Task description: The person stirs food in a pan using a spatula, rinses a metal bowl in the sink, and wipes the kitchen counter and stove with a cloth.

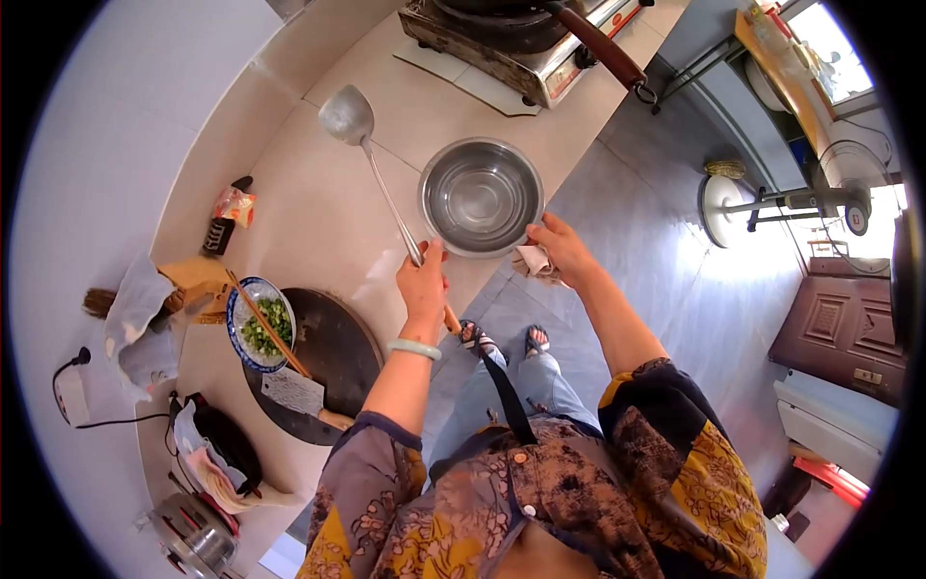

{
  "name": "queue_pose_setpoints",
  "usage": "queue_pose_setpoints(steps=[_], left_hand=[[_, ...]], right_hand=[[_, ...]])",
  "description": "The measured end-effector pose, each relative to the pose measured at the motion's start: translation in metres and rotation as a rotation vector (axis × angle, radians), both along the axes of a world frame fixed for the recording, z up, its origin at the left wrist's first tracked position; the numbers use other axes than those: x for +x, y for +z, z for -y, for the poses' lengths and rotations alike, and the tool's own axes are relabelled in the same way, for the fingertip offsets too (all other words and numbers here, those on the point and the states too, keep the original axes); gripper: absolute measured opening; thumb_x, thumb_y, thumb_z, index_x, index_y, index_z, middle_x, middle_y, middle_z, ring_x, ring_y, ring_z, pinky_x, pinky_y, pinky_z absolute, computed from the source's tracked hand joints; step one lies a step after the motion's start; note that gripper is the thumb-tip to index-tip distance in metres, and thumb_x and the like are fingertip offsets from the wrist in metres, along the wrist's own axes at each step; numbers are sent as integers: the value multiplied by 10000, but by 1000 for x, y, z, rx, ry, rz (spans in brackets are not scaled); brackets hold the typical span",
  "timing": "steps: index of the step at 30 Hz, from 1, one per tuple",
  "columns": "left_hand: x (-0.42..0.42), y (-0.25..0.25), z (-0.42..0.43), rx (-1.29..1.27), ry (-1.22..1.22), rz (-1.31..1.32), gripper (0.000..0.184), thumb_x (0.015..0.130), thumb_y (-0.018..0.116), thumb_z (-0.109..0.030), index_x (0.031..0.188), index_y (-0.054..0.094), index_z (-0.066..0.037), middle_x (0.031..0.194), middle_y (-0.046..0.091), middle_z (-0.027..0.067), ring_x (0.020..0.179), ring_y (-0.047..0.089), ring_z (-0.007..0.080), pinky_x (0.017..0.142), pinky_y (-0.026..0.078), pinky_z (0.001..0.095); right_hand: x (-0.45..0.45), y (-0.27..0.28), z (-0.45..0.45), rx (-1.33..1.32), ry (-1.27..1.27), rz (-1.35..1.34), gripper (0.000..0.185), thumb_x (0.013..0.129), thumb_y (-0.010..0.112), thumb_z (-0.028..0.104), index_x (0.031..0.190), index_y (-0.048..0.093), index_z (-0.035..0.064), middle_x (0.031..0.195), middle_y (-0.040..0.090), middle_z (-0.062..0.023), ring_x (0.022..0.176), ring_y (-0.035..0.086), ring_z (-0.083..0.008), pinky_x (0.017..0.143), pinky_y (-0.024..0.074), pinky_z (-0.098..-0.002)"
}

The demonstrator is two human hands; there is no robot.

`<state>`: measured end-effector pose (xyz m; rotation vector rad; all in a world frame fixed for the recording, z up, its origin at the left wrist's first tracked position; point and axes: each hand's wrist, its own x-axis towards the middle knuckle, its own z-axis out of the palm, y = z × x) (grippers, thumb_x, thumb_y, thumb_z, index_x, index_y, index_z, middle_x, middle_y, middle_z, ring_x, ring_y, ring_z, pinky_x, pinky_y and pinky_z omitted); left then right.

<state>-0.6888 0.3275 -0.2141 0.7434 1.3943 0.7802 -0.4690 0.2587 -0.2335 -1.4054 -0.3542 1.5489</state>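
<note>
Near-left of the steel bowl [482,164], the left hand [422,282] grips a spatula [350,118]; the right hand [563,251] — at the bowl's right rim, apparently touching it — clutches a cloth [534,262].

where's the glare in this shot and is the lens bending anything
Head view: window and floor near the fan glare white; head view: fisheye curves the left wall and leaves black corners; head view: left hand and right hand look fairly sharp.

Left hand [422,287] grips a spatula [355,124], right hand [569,253] a cloth [536,263] beside a metal bowl [443,196].
</note>
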Motion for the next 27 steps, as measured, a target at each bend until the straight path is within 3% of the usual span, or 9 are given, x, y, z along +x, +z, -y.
queue_pose_setpoints(steps=[2,7,13,19,27], left_hand=[[9,-4,-6,20,3,1,380,858,662,-285,1056,551,20,770,590,72,429,429,83,382,324,217],[27,-13,-10,23,40,51,250,830,690,-212,858,513,-37,648,521,12,439,469,105,400,378,244],[31,-15,-18,26,109,40,123,810,605,-92,893,533,-38,655,523,2,458,476,98,405,400,251],[25,-11,-15,45,73,9,130,817,587,-59,905,492,-63,679,494,3,495,439,83,402,342,237],[10,4,1,34,150,-16,157,831,572,-41,975,514,-66,726,524,8,521,458,78,410,347,219]], right_hand=[[-5,-1,-5,1,-58,-26,334,926,507,162,1218,479,1,997,629,-105,819,636,-174,670,543,-299],[-14,4,-9,-36,-125,0,275,897,479,88,1148,513,-19,975,631,-115,823,645,-185,677,546,-308],[-17,1,-11,-33,-87,63,266,869,461,39,1111,532,-45,982,637,-124,818,647,-192,693,544,-307],[-20,1,-11,-25,-77,112,265,852,498,53,1095,557,-35,903,639,-98,753,620,-160,661,507,-291],[-26,11,-7,12,96,138,290,877,513,69,1158,561,16,867,646,-70,735,609,-133,623,492,-269]])
